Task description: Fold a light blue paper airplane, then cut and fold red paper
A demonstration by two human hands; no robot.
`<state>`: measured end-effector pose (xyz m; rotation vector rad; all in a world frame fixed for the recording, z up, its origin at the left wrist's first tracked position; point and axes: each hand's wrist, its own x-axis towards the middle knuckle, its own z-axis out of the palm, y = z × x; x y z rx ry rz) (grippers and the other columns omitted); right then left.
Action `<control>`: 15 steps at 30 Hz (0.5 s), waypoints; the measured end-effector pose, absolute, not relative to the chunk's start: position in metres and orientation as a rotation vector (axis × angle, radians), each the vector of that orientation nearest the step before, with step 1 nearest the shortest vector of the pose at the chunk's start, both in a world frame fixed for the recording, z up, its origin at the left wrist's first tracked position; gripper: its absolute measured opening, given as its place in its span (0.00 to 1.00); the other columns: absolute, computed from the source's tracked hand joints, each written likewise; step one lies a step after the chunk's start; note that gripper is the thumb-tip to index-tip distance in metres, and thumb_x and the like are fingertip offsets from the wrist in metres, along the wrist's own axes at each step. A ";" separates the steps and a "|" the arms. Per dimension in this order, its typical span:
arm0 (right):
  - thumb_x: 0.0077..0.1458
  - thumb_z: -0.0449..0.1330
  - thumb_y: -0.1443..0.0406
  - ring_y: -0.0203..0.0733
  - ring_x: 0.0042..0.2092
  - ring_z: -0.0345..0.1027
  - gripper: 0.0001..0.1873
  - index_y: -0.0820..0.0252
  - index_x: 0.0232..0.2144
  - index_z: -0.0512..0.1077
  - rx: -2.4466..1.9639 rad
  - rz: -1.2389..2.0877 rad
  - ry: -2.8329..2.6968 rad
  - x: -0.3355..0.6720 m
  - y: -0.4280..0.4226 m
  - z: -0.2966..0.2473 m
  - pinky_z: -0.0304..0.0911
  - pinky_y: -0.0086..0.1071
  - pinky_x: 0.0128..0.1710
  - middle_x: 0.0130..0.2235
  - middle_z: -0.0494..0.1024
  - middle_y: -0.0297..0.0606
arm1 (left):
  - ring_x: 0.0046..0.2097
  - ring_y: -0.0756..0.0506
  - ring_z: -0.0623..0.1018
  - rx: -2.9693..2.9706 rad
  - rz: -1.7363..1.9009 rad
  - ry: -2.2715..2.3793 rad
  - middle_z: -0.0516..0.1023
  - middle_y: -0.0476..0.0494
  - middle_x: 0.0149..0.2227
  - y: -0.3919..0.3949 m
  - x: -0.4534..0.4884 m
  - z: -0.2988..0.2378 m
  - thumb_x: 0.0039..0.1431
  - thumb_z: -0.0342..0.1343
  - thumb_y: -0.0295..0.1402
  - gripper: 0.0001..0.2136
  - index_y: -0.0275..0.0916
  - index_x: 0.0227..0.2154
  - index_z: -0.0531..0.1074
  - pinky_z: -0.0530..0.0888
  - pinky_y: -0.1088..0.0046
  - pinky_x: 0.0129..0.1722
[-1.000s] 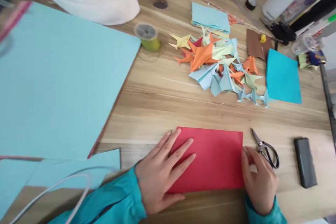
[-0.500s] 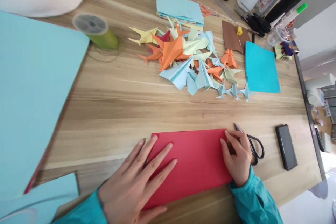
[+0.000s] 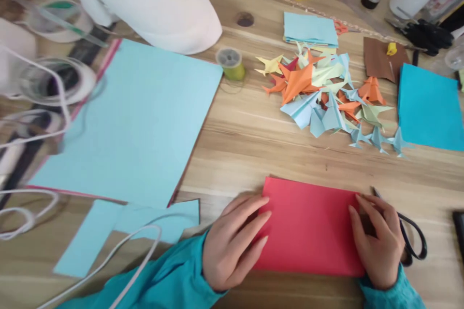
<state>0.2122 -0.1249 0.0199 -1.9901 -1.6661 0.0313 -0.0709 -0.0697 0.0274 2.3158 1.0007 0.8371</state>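
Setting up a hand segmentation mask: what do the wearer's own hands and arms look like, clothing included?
Both the left hand and the right hand are bare: no gloves, and no rings or watch show. The left sleeve and right sleeve are long, teal, wrinkled fabric reaching the wrists. No markings are discernible on either.

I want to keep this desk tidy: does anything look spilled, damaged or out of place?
I see nothing spilled or damaged. The white cord looks untidy, because it loops loosely in front of the light blue strips and left sleeve. The red paper between the left hand and right hand shows no tear.
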 end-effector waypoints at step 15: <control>0.47 0.63 0.67 0.51 0.46 0.67 0.13 0.59 0.39 0.75 -1.930 0.080 -1.786 0.217 -0.125 0.021 0.60 0.49 0.47 0.48 0.72 0.43 | 0.56 0.39 0.64 2.550 0.518 1.079 0.66 0.37 0.56 -0.066 -0.066 0.019 0.58 0.46 0.38 0.20 0.32 0.49 0.67 0.61 0.58 0.53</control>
